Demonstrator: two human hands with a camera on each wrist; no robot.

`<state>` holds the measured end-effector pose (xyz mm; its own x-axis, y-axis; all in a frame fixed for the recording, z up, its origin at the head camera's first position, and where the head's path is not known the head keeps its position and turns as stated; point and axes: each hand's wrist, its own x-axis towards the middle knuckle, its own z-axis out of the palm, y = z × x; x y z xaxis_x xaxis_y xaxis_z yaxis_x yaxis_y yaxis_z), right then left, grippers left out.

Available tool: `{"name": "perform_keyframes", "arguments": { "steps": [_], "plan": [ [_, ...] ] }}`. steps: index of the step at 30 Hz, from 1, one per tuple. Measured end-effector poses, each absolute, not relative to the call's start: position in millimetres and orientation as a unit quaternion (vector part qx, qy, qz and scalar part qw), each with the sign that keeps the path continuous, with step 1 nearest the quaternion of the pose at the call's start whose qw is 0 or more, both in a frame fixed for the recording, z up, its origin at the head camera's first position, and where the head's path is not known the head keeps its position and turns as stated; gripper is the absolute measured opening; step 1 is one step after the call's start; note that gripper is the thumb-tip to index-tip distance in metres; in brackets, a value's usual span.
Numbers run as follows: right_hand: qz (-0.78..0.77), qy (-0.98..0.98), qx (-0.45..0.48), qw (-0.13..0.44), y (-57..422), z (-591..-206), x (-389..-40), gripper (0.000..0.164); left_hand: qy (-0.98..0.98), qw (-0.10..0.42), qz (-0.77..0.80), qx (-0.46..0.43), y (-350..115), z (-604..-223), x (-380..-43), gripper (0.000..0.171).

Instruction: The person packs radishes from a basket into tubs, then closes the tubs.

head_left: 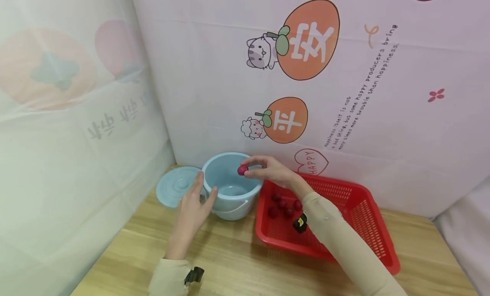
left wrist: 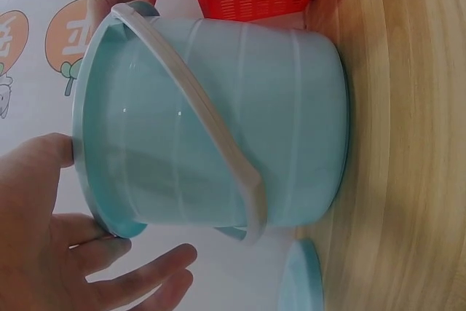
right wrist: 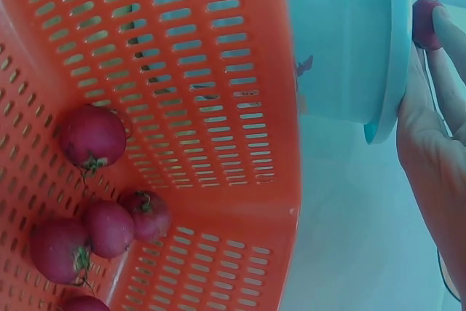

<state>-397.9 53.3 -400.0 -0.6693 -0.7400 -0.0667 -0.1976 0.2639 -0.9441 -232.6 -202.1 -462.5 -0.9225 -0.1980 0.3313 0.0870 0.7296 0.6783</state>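
Observation:
A red radish [head_left: 243,170] is pinched between the thumb and fingers of my right hand [head_left: 269,170], over the opening of a light blue bucket [head_left: 233,211]. The right wrist view shows the radish [right wrist: 425,23] by the bucket's rim, partly covered by the fingers. My left hand [head_left: 191,209] is at the bucket's left side, fingers spread and fairly straight. In the left wrist view, the thumb and a finger of this hand [left wrist: 65,253] touch the rim. Several more radishes [right wrist: 92,135], with green stem stubs, lie in a red basket [head_left: 369,196] right of the bucket.
Left of the bucket, its blue lid [head_left: 177,182] lies on the wooden table [head_left: 237,262]. A pale handle [left wrist: 193,96] hangs down the bucket's front. Printed white cloth [head_left: 214,96] rises behind and to the left. My right forearm crosses over the basket.

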Motion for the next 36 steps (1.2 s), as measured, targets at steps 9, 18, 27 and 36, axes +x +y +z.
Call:
{"name": "perform_keyframes", "arguments": {
  "steps": [9,18,27,36],
  "plan": [
    [-0.49,0.768,-0.318,0.263,47,-397,-399,0.038,-0.914,0.178,-0.362,0.039,-204,-462,-232,0.083],
    [-0.458,0.778,-0.336,0.269,41,-390,-401,0.038,-0.916,0.177,-0.357,0.047,-204,-462,-232,0.082],
    [-0.416,0.801,-0.344,0.257,46,-381,-401,0.037,-0.916,0.18,-0.355,0.044,-197,-460,-239,0.083],
    [-0.378,0.79,-0.387,0.289,33,-376,-403,0.034,-0.914,0.187,-0.355,0.053,-201,-462,-236,0.083]
  ]
}}
